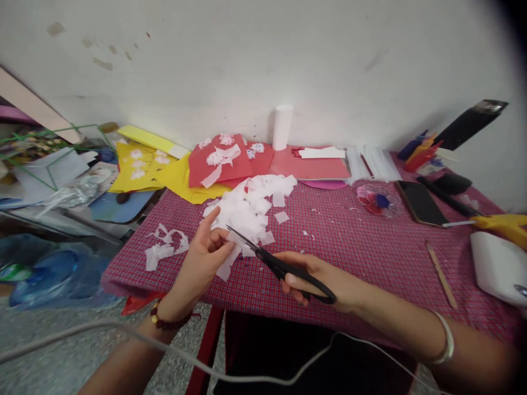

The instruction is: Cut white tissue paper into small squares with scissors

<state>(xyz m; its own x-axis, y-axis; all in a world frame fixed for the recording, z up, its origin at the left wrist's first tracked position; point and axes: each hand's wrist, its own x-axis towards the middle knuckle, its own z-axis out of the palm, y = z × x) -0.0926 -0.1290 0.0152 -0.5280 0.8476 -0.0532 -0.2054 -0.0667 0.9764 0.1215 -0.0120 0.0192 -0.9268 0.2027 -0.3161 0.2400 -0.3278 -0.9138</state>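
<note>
My right hand grips black-handled scissors, with the blades pointing left toward my other hand. Between thumb and fingers, my left hand pinches a strip of white paper that hangs down near the table edge. The scissor blades lie across the top of this strip; whether they are fully closed on it I cannot tell. Just behind both hands a heap of small white paper pieces is spread on the checked cloth. Thin curled paper scraps lie left of my left hand.
Red sheets and yellow sheets bearing paper flowers lie at the back. A white roll stands by the wall. On the right are a phone, a wooden stick and a white box. A white cable crosses in front.
</note>
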